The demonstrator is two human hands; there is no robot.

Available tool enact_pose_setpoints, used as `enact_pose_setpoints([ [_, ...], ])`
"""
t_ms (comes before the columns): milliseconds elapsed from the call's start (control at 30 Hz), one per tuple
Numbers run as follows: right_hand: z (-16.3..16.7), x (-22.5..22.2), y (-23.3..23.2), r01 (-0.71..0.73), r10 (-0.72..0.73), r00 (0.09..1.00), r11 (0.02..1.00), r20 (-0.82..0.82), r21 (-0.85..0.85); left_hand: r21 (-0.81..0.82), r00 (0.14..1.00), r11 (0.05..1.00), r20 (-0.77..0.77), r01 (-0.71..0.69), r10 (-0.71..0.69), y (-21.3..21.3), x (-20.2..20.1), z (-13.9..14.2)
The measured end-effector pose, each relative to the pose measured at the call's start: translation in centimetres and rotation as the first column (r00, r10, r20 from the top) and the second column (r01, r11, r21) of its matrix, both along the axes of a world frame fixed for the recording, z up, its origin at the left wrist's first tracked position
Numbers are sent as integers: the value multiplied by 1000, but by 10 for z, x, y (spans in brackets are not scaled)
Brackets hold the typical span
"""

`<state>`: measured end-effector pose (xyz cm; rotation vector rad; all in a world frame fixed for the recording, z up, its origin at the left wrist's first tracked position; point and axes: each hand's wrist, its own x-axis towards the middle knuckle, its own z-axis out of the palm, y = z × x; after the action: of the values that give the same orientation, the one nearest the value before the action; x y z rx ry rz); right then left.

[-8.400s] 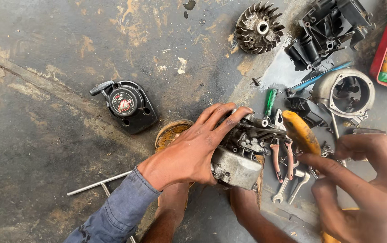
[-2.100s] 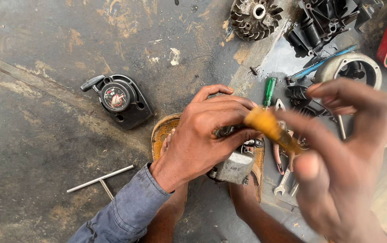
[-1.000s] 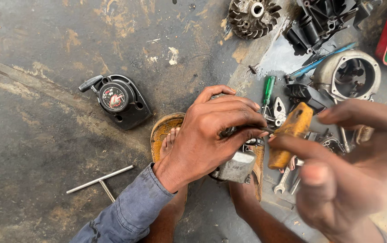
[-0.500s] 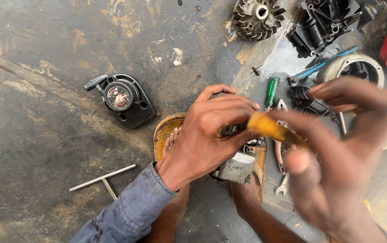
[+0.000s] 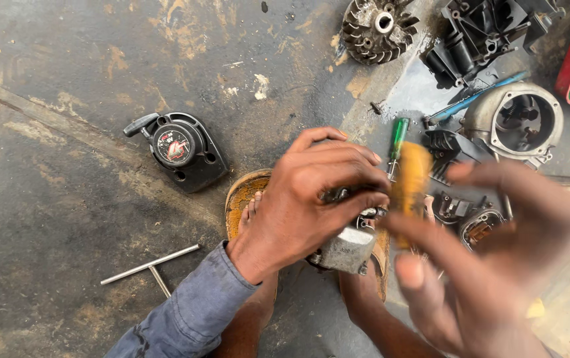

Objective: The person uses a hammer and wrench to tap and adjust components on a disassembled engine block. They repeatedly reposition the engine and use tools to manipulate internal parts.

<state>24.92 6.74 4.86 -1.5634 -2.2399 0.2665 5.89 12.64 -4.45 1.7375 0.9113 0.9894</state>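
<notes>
Clamped over the top of a small grey engine block, the left hand presses it down between the person's two bare feet, fingers curled round its upper parts. Just right of the block, the blurred right hand grips a yellow-handled tool whose tip meets the block. Left of the block lie a black recoil starter cover and a T-handled wrench; above it sits a finned flywheel.

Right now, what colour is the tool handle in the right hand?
Yellow-orange handle, blurred, seen in the head view.
</notes>
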Motion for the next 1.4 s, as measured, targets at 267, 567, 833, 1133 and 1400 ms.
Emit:
enact_pose_setpoints([
  [267, 13, -11, 9, 115, -111, 965, 993, 236, -2, -25, 1000, 1000, -2, 7, -7, -5, -5, 9],
  [567, 10, -5, -8, 143, -141, 982, 990, 127, -4, -6, 1000, 1000, -9, -10, 10, -2, -7, 9],
  [833, 27, -12, 5, 95, -98, 995, 986, -12, -140, -26, 1000, 1000, -21, -15, 15, 1, -9, 12],
  [1133, 9, -4, 0, 68, -71, 996, 996, -51, -49, 5, 1000, 1000, -5, 4, -4, -1, -6, 10],
  [1400, 17, -10, 6, 119, -118, 992, 992, 42, -40, 0, 1000, 1000, -29, 10, -10, -3, -5, 6],
])
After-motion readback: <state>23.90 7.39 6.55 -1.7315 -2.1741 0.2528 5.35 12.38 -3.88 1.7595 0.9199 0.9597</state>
